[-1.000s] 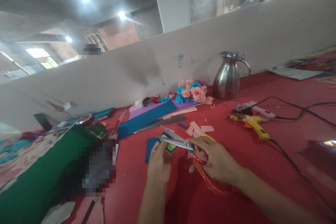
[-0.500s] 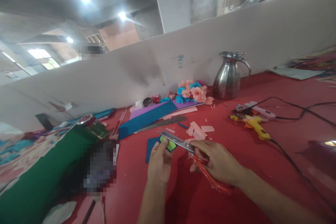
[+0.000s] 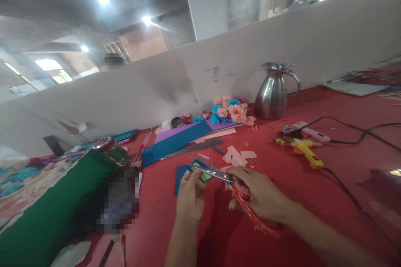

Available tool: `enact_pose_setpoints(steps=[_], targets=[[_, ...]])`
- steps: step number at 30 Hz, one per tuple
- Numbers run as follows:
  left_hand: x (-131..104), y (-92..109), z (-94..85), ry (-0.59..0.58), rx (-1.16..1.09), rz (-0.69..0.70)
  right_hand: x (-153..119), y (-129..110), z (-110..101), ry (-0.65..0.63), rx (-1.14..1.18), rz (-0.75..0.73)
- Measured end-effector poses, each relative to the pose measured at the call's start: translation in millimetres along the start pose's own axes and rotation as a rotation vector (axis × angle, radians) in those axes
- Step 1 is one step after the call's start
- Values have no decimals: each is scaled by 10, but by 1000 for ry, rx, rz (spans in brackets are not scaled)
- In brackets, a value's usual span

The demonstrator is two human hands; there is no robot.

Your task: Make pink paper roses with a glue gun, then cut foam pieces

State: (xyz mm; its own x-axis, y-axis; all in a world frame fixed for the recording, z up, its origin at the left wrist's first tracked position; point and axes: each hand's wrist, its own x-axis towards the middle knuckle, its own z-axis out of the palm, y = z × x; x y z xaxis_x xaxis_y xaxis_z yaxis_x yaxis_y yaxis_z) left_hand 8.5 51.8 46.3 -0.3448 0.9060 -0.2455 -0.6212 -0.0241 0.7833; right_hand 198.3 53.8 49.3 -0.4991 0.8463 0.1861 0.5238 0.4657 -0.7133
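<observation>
My right hand (image 3: 255, 190) grips red-handled scissors (image 3: 216, 173), their blades slightly apart and pointing left. Pinched in my left hand (image 3: 190, 194) is a small piece of blue paper with a green piece (image 3: 205, 176) on it. The scissor blades cross over this paper near my left fingertips. Just left of it a blue paper piece (image 3: 179, 179) lies on the red table (image 3: 219, 233). Behind my right hand are several pink paper scraps (image 3: 234, 156).
A steel jug (image 3: 271, 94) stands at the back beside paper flowers (image 3: 233, 110). Blue paper strips (image 3: 175, 142) lie left of them. A yellow glue gun (image 3: 308, 154) with a black cord is at right. A green partition (image 3: 59, 192) and a glass jar (image 3: 112, 152) are at left.
The scissor blades have opened somewhat and the handles have swung lower. My left hand and the paper have hardly moved.
</observation>
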Motion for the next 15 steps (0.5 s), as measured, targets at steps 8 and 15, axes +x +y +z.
enact_pose_setpoints(steps=[8, 15], targets=[[-24, 5, 29, 28, 25, -18, -1, -6, -28, -28, 23, -34], [-74, 48, 106, -24, 3, -28, -9, -30, -29, -25, -42, -36]])
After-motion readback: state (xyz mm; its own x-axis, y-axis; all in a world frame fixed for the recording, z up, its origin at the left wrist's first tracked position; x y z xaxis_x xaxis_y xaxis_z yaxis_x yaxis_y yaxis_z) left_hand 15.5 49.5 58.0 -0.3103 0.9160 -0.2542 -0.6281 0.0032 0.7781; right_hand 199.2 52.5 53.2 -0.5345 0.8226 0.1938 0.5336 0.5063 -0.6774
